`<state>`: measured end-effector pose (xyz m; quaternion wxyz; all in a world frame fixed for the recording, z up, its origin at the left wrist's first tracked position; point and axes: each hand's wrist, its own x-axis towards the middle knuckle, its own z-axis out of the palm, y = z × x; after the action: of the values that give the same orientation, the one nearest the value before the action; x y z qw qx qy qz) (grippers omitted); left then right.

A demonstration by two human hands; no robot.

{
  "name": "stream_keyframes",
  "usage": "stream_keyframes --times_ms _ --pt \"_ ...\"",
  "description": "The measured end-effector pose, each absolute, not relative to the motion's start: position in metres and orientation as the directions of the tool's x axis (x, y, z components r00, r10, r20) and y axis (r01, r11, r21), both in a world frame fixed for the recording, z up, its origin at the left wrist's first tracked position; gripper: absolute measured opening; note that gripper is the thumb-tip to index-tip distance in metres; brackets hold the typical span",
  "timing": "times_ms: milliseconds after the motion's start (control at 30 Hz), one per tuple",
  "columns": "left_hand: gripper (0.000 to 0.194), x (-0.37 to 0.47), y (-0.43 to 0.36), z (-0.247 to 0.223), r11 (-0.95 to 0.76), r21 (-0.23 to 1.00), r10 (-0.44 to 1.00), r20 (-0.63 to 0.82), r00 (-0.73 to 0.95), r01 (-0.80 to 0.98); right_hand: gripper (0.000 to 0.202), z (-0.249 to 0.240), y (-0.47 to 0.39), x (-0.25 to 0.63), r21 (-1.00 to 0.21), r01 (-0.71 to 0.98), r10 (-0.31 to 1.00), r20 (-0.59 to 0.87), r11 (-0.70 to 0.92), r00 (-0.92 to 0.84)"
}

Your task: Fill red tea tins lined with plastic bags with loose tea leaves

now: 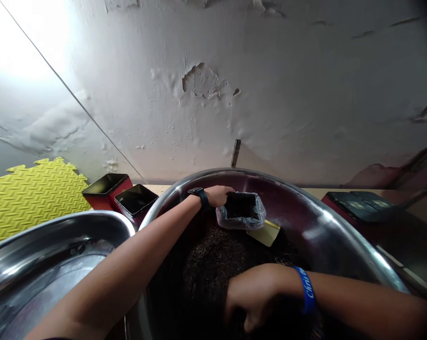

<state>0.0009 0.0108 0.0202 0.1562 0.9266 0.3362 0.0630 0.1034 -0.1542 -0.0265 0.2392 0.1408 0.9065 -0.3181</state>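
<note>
A large steel basin holds a heap of dark, dry loose bits that look like tea leaves. Inside it, toward the far side, stands a small box lined with a clear plastic bag; dark material shows within. My left hand, with a black watch at the wrist, grips the box's left rim. My right hand, wearing a blue wristband, is down in the loose leaves nearer to me. Its fingers curl inward, their tips in shadow. A flat yellowish piece lies against the box's right side.
On the left is a second steel basin with clear plastic inside. Two open red-and-black tins stand behind it, beside a yellow foam mat. Dark lids or boxes sit at the right. A peeling wall rises behind.
</note>
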Motion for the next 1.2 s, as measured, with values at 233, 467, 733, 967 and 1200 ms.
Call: stream_keyframes --times_ms 233,467,733,967,1200 --pt "0.042 0.0 0.008 0.022 -0.727 0.324 0.641 0.005 0.767 0.606 0.037 0.013 -0.139 0.117 -0.648 0.407 0.263 -0.312 0.643 -0.913" --pt "0.042 0.0 0.008 0.023 -0.732 0.337 0.633 0.016 0.774 0.592 0.028 0.052 -0.094 0.146 -0.65 0.609 0.795 -0.01 0.455 -0.606" --pt "0.041 0.001 0.011 0.022 -0.732 0.326 0.637 0.017 0.771 0.598 0.032 0.034 -0.077 0.174 -0.256 0.777 0.807 0.33 0.575 -0.489" --pt "0.041 0.001 0.016 0.017 -0.739 0.3 0.641 0.034 0.767 0.604 0.047 0.015 -0.078 0.169 -0.126 0.764 0.766 0.248 0.633 -0.594" --pt "0.04 0.001 0.015 0.016 -0.754 0.294 0.624 0.04 0.781 0.588 0.041 0.019 -0.076 0.175 -0.073 0.78 0.758 0.309 0.621 -0.575"
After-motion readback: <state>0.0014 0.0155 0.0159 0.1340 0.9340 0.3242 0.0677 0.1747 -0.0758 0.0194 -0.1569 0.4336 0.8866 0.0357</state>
